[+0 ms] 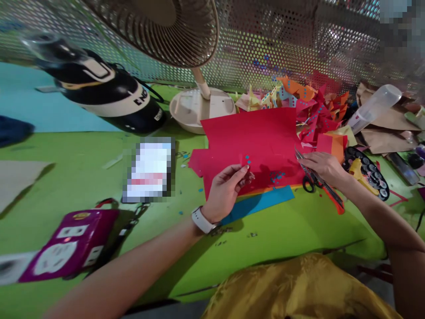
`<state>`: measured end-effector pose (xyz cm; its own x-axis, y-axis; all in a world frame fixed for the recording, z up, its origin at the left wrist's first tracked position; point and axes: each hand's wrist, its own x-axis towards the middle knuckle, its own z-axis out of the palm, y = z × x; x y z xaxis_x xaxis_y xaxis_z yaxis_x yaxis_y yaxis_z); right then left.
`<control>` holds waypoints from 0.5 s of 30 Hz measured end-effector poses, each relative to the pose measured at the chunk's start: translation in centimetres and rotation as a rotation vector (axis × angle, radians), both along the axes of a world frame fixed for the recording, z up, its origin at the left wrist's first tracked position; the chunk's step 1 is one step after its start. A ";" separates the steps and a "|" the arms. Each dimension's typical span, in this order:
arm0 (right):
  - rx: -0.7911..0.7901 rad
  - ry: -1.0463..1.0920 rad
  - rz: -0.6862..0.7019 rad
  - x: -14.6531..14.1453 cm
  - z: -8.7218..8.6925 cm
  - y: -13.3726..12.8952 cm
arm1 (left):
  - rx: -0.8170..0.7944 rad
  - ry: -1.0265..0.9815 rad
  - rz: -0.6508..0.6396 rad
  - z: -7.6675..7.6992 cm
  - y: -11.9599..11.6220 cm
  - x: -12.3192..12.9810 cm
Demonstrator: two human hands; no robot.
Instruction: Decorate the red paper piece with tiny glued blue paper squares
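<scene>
My left hand (229,186) is closed in a pinch on a small piece of red paper (245,159) with blue dots. It is over a large red paper sheet (252,137), where tiny blue paper bits (277,177) lie in a loose cluster. Toward the sheet's right edge, my right hand (320,166) has its fingers on a slim, pointed metal tool (300,157); its exact kind is unclear. Beneath that hand are black-handled scissors (308,184) and an orange-handled cutter (335,201). A blue paper strip (259,204) lies along the sheet's near edge.
Folded colored paper pieces (308,102) are heaped behind the sheet. A fan (199,108) and a large black bottle (116,95) stand at the back left. A blurred-out phone (149,168) and a purple case (73,241) lie left. A black palette (373,177) sits right.
</scene>
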<state>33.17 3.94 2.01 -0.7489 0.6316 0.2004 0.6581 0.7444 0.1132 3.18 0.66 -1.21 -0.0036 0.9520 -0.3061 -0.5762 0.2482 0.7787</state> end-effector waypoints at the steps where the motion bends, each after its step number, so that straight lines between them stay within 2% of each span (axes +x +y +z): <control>1: 0.010 -0.042 0.018 -0.2 -0.2 0.3 | 0.000 0.003 -0.001 0.0 0.0 0.0; 5: 0.009 -0.158 0.021 -1.0 -0.6 1.4 | 0.000 0.013 -0.008 0.0 0.0 0.0; 9: 0.022 -0.142 -0.050 -1.2 -0.1 2.0 | -0.009 0.008 -0.008 0.1 0.0 -0.1; 12: 0.048 -0.067 -0.164 -0.8 0.7 1.1 | -0.012 -0.001 0.002 0.0 0.0 -0.1; 15: 0.059 0.001 -0.282 -0.2 1.5 -1.0 | -0.017 0.001 0.012 -0.1 0.0 -0.1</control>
<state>32.98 2.91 3.49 -0.5454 0.8021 0.2435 0.8382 0.5244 0.1500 3.03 0.67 -1.32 -0.0147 0.9465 -0.3223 -0.5787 0.2548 0.7747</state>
